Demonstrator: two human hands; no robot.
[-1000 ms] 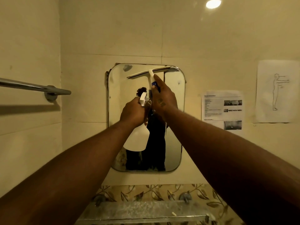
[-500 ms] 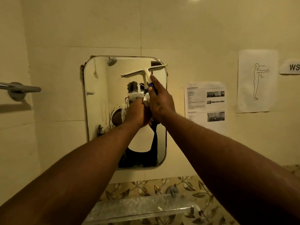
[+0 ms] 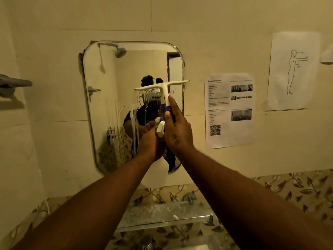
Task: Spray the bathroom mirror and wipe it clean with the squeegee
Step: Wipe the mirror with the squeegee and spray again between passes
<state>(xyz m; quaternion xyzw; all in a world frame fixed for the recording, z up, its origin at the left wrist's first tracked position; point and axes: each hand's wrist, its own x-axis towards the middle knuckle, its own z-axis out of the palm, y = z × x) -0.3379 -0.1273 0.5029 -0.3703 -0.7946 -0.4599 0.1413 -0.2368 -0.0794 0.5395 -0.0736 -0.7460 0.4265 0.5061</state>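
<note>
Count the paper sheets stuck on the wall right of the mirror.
3. A printed sheet hangs nearest the mirror, a figure drawing sits higher to its right, and a third sheet is cut off at the right edge.

Background clutter you've got in view:
towel bar (image 3: 16, 83) left; two printed sheets (image 3: 229, 110) right of glass; glass shelf (image 3: 162, 215) below; leaf-pattern tiles (image 3: 297, 186)

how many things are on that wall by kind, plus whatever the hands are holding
mirror: 1
paper sheets in full view, taped right of the mirror: 2 (info sheet, figure drawing)
towel bar: 1
glass shelf: 1
squeegee, in the right hand: 1
spray bottle, in the left hand: 1
total: 7
</note>
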